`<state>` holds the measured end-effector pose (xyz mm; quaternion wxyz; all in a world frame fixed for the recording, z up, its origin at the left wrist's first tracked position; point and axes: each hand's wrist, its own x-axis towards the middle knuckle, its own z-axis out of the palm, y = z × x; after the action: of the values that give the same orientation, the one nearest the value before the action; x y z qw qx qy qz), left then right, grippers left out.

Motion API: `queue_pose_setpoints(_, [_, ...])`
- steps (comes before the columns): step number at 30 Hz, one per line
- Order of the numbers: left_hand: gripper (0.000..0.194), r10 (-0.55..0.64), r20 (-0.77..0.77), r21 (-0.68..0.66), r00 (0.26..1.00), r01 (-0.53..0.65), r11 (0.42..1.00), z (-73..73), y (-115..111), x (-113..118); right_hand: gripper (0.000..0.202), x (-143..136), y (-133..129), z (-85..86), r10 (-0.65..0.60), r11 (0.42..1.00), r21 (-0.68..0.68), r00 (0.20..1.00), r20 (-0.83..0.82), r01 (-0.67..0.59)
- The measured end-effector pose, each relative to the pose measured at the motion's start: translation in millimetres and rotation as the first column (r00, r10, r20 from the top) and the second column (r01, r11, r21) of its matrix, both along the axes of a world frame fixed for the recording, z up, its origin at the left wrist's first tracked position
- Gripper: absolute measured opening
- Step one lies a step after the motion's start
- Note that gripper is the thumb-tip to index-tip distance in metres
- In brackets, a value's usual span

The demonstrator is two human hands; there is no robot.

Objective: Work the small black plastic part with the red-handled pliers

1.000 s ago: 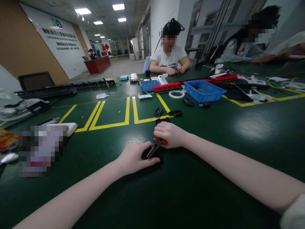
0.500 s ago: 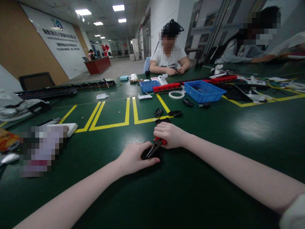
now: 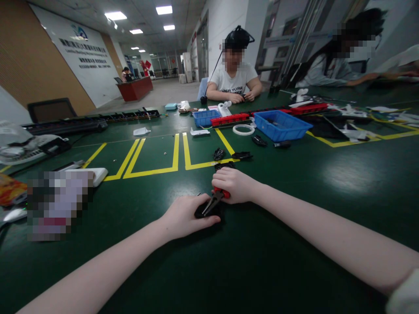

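Observation:
My right hand (image 3: pixel 234 185) is closed round the red handles of a pair of needle-nose pliers (image 3: pixel 213 202). The jaws point down and left at a small black part (image 3: pixel 200 211) lying on the green tabletop. Around that part my left hand (image 3: pixel 188 216) is closed, thumb on the near side and fingers on the far side. Its exact shape is mostly hidden by the fingers and the pliers. Just beyond my right hand lie several black plastic pieces (image 3: pixel 218 153).
Across the green table (image 3: pixel 157 270) stand a large blue bin (image 3: pixel 281 126) and a smaller blue bin (image 3: pixel 206 117). A white tape ring (image 3: pixel 243 129) lies between them. Yellow tape (image 3: pixel 153 173) marks boxes. A pixelated object (image 3: pixel 62 205) lies at left. A co-worker (image 3: pixel 233 83) sits opposite.
The view has shifted very slightly. Both hands, the pliers and the black part keep nearly the same places.

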<state>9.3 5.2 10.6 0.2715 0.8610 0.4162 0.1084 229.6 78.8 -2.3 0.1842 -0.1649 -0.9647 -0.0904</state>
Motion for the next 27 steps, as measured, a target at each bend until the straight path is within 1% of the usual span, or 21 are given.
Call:
queue_pose_setpoints(5, [0.034, 0.005, -0.015, 0.028, 1.000, -0.005, 1.000, 1.2, -0.8, 0.5, 0.010, 0.1, 0.4, -0.5, -0.006, 1.000, -0.009, 1.000, 0.002, 0.006])
queue_pose_setpoints(14, [0.033, 0.000, 0.015, 0.001, 1.000, 0.000, 1.000, 0.2, -1.2, 0.5, 0.009, 0.3, -0.2, 0.1, -0.009, 1.000, -0.016, 1.000, 0.002, 0.009])
queue_pose_setpoints(27, [0.033, 0.006, 0.012, 0.012, 1.000, -0.006, 1.000, -3.1, 0.7, -0.5, 0.011, 0.3, -1.3, 0.2, -0.025, 0.999, 0.025, 1.000, 0.011, 0.025])
